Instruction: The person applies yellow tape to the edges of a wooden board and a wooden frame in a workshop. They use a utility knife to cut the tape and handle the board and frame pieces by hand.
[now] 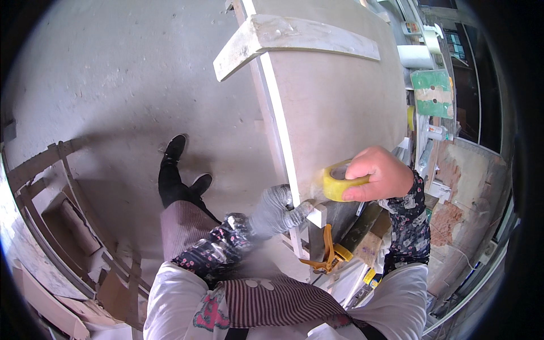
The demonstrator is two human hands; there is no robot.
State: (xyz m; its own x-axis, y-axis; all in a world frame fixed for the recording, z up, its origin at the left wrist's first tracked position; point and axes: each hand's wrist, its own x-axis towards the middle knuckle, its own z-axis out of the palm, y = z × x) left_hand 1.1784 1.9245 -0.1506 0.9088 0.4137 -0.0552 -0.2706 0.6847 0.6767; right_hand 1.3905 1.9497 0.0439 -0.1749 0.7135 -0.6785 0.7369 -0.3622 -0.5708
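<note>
Round yellow plastic tape roll [339,188] is sitting by the flat beige panel [340,107] — bare right hand [382,174] is clutching it, grey-gloved left hand [277,211] is gripping the straight white edge [280,116] — probably for steadiness.

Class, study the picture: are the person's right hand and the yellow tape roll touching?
Touching. The head view shows the right hand gripping the yellow tape roll, its fingers closed on the roll's edge.

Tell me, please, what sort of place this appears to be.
It looks like a workshop, perhaps for woodworking, though I can't be certain: there is a large flat board, an orange clamp near its closest end, and a roll of yellow tape in the right hand.
</note>
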